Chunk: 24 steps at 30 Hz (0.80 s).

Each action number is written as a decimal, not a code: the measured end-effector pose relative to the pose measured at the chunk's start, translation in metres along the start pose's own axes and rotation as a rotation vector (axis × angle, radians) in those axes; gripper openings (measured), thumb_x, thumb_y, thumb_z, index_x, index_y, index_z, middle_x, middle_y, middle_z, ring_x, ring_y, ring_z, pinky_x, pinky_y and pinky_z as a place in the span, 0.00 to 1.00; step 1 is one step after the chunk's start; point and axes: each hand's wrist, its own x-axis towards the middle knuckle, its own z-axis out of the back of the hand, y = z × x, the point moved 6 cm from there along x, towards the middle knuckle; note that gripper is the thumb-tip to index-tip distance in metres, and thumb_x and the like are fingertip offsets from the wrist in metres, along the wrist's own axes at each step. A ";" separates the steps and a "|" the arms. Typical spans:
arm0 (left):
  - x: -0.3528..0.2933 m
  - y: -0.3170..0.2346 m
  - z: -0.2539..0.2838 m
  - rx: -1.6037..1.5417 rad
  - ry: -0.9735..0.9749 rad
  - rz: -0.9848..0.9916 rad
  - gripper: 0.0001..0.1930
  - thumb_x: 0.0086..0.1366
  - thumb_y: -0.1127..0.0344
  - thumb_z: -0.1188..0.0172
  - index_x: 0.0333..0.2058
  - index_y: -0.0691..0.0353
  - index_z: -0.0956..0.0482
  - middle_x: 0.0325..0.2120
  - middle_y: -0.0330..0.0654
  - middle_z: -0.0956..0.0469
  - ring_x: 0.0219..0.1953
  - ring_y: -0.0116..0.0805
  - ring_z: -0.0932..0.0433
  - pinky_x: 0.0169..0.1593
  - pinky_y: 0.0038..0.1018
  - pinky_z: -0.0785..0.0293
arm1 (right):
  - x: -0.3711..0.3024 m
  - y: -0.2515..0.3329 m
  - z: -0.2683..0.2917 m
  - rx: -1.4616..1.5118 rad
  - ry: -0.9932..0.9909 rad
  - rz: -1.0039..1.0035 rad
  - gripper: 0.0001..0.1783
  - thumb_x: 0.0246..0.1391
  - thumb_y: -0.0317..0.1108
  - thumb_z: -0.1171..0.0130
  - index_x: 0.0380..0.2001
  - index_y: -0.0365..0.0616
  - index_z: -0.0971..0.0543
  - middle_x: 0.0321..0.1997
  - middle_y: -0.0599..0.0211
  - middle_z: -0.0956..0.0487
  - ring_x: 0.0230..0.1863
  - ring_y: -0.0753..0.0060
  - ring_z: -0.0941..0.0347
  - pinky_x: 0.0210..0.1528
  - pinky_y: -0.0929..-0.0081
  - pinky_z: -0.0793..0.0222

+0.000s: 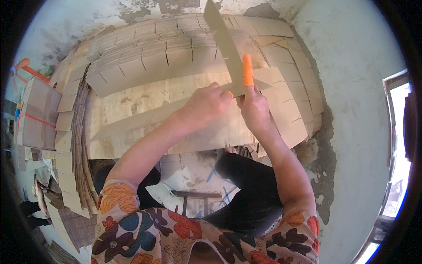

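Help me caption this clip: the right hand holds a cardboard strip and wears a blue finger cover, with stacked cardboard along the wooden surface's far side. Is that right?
Not quite: the finger cover is orange, not blue, as the head view shows. The rest stands: the right hand holds a cardboard strip, with stacked cardboard along the far side of the wooden surface.
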 end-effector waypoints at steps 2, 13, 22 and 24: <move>0.008 0.024 0.006 -0.359 0.117 0.296 0.15 0.53 0.62 0.35 0.33 0.66 0.27 0.29 0.44 0.25 0.34 0.39 0.26 0.36 0.30 0.26 | -0.002 -0.004 0.000 0.118 0.034 -0.054 0.52 0.48 0.18 0.51 0.70 0.57 0.65 0.47 0.42 0.25 0.31 0.50 0.23 0.31 0.59 0.25; 0.047 0.169 -0.027 0.350 -0.075 0.390 0.24 0.47 0.62 0.30 0.41 0.61 0.30 0.39 0.46 0.26 0.49 0.44 0.32 0.49 0.37 0.33 | 0.003 0.022 0.029 0.364 -0.007 -0.141 0.55 0.50 0.13 0.46 0.71 0.60 0.64 0.58 0.58 0.28 0.52 0.69 0.29 0.56 0.76 0.36; 0.040 0.165 -0.024 0.309 -0.238 0.154 0.07 0.47 0.73 0.40 0.28 0.62 0.26 0.27 0.42 0.24 0.38 0.44 0.27 0.40 0.37 0.30 | 0.004 0.024 0.027 0.426 -0.027 -0.081 0.57 0.49 0.12 0.45 0.71 0.62 0.66 0.64 0.59 0.33 0.55 0.72 0.31 0.58 0.76 0.38; 0.038 0.156 -0.016 0.319 -0.277 0.131 0.05 0.49 0.73 0.41 0.27 0.61 0.26 0.26 0.42 0.24 0.37 0.44 0.27 0.39 0.37 0.29 | 0.003 0.027 0.029 0.416 -0.022 -0.086 0.57 0.49 0.12 0.45 0.71 0.61 0.65 0.65 0.59 0.34 0.55 0.71 0.31 0.58 0.76 0.37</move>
